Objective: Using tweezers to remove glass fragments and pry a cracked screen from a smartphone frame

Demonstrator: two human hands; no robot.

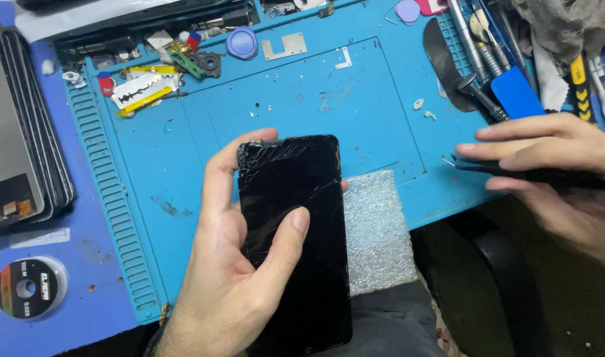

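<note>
My left hand holds a black phone upright over the near edge of a blue work mat. Its glass is cracked, mostly at the upper left corner. My thumb lies across the screen and my fingers wrap the left edge. My right hand is at the right edge of the mat, holding black tweezers whose tips point left toward the phone.
A bubble-wrap piece lies under the phone's right side. Several screwdrivers and a blue tool crowd the top right. Small parts, tape and a blue round cap sit top left. Stacked screens and a wire spool rest at left.
</note>
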